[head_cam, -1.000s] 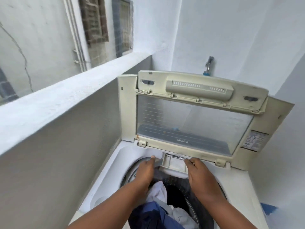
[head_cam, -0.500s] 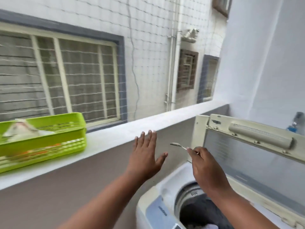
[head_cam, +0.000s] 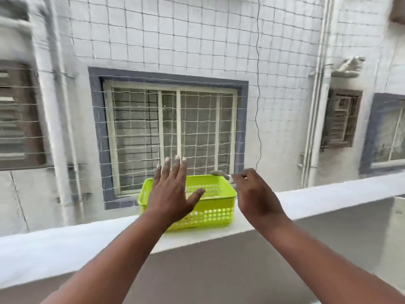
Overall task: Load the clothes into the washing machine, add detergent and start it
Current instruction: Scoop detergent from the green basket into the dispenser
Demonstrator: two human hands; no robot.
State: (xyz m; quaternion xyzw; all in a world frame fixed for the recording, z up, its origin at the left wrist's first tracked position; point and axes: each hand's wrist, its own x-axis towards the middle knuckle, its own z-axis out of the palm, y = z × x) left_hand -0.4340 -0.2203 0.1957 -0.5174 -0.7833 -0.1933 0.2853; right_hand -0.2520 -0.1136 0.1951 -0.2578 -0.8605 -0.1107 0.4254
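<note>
place: balcony of a flat in a residential block | ledge: white-topped parapet wall (head_cam: 65, 244) at the edge; lime green plastic basket (head_cam: 210, 207) standing on it | netting: square-mesh safety net (head_cam: 197, 29) across the opening | beyond: neighbouring white building; barred sliding window (head_cam: 173, 137) in grey surround; drainpipes (head_cam: 315, 106); louvred vent (head_cam: 340, 119)

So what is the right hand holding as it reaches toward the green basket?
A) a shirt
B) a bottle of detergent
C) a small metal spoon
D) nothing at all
C: the right hand pinches a small metal spoon, its bowl poking out over the rim of the green basket on the ledge.
</note>
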